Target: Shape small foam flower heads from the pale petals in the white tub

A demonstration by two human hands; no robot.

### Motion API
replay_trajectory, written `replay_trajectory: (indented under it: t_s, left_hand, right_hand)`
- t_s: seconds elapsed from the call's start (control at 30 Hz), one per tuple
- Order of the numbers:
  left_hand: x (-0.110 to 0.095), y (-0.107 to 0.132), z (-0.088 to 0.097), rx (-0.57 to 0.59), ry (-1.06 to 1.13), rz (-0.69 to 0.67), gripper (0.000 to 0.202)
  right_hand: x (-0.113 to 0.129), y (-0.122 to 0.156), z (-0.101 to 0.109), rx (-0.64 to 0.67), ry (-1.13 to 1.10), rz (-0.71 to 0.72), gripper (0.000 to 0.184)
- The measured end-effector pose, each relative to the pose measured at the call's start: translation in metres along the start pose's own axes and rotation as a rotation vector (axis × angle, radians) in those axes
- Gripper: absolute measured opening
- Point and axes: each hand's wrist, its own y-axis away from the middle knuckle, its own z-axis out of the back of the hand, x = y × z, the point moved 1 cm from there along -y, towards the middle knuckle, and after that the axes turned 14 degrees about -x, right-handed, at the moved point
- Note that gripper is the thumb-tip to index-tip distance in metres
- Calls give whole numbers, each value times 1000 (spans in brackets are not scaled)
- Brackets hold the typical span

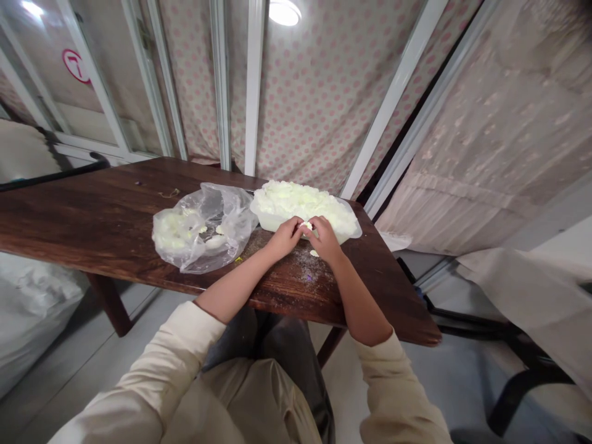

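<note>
Currently, the left hand (pixel 284 239) and right hand (pixel 326 239) are both partly closed, their fingertips gripping 1 small pale lump (pixel 305 226) at the rim of a white plastic tub (pixel 345 235) heaped with soft, crumbly pale-yellow pieces (pixel 303 200). A crinkled clear plastic bag (pixel 231 216) holding similar pieces lies beside it on the dark, grained wooden worktop (pixel 115 228).
</note>
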Motion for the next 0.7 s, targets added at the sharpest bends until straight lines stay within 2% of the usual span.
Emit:
replay_trajectory:
  t_s: [0.1, 0.27, 0.37, 0.7]
  left_hand:
    - [-1, -1, 1, 24, 74, 31, 20]
    - [2, -1, -2, 158, 345, 169, 30]
    - [5, 1, -5, 184, 388, 223, 37]
    - [-1, 1, -5, 112, 345, 273, 44]
  right_hand:
    - [-1, 2, -12, -15, -224, -153, 28]
    - [-5, 5, -19, -20, -443, -329, 34]
    - [-5, 6, -20, -7, -491, -375, 38]
    - [2, 6, -20, 50, -554, -431, 40]
